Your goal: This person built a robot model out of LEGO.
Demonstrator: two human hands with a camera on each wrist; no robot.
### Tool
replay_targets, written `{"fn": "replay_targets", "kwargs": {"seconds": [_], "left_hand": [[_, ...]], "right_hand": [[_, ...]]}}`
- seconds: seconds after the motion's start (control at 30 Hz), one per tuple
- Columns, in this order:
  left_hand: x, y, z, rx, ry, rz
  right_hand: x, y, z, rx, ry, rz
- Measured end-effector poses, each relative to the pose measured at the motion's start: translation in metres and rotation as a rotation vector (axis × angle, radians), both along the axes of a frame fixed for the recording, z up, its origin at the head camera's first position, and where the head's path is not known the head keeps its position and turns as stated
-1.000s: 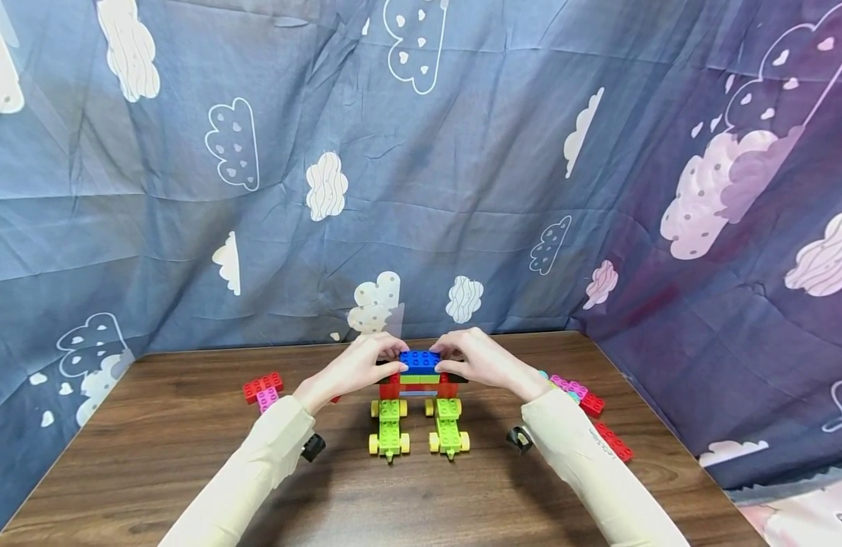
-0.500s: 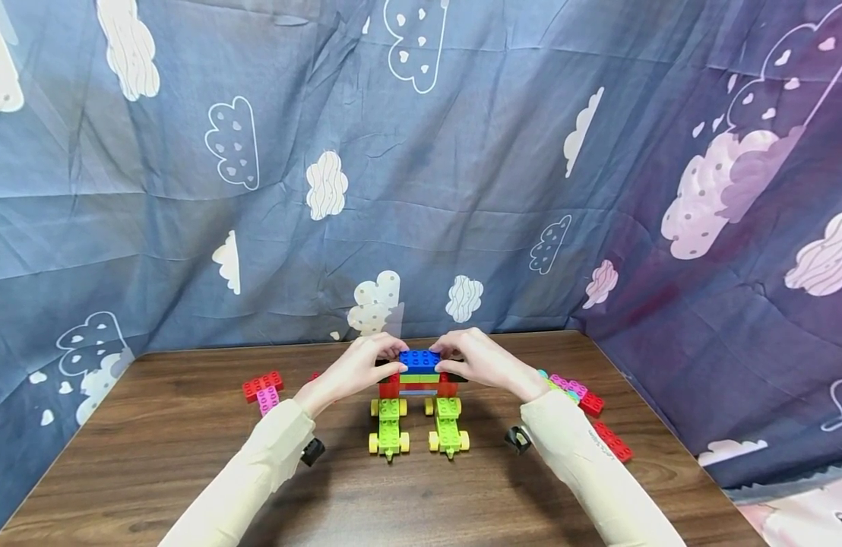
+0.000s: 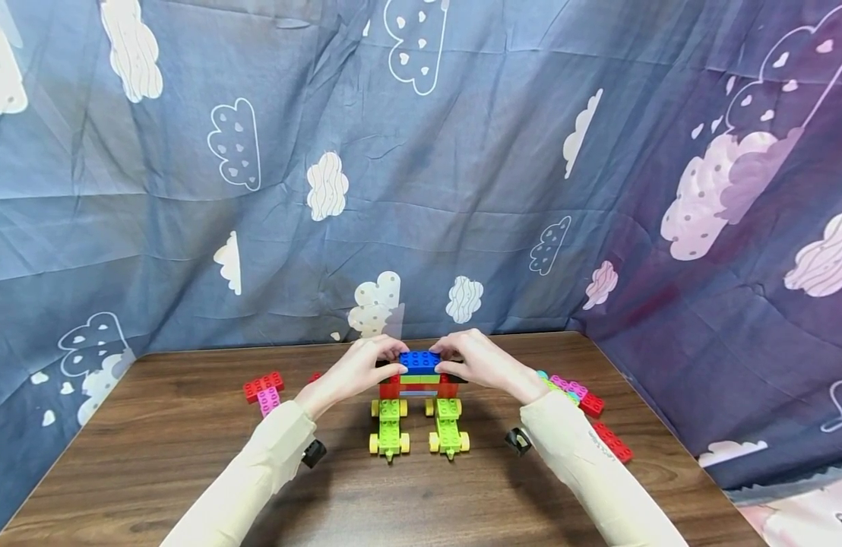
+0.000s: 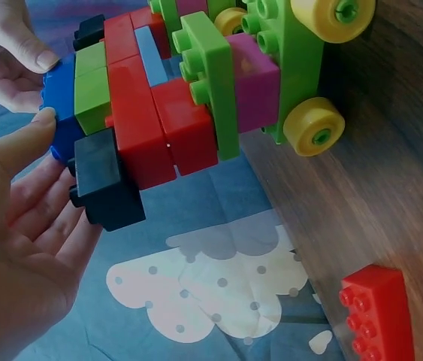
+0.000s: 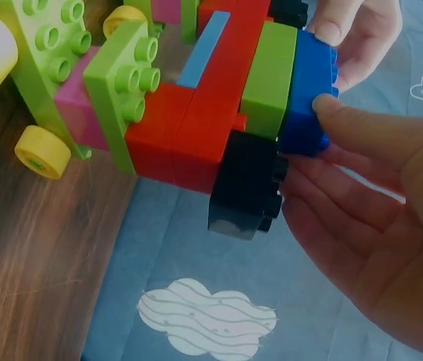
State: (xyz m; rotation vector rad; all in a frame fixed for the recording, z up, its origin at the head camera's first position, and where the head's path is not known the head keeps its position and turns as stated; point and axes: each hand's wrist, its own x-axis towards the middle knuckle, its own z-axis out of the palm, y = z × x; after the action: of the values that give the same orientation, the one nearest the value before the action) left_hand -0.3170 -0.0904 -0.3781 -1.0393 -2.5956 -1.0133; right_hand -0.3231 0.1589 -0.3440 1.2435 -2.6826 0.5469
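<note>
I see the brick model point(image 3: 419, 387) standing mid-table point(image 3: 154, 456), 2 wheeled bases point(image 3: 418, 427) before it. Left hand point(image 3: 352, 370) flanks its left, right hand point(image 3: 482, 362) its right. Loose bricks point(image 3: 262, 389) lie on either side.

Glossy, smooth plastic is seen in the brick model point(image 3: 419, 387). Under it, a dark wood-grain table point(image 3: 154, 456) with a faint sheen; behind it, matt, creased cloth point(image 3: 421, 190) printed with clouds.

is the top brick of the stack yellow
No, the top brick is blue, pinched between the left hand and the right hand.
</note>
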Motion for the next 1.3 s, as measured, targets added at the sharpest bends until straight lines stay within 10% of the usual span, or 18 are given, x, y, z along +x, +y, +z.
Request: {"fn": "replay_targets", "kwargs": {"seconds": [1.3], "left_hand": [[-0.001,0.000,-0.001,-0.068,0.057,0.038]], "right_hand": [[0.004,0.016,-0.004,-0.028,0.037,-0.022]]}}
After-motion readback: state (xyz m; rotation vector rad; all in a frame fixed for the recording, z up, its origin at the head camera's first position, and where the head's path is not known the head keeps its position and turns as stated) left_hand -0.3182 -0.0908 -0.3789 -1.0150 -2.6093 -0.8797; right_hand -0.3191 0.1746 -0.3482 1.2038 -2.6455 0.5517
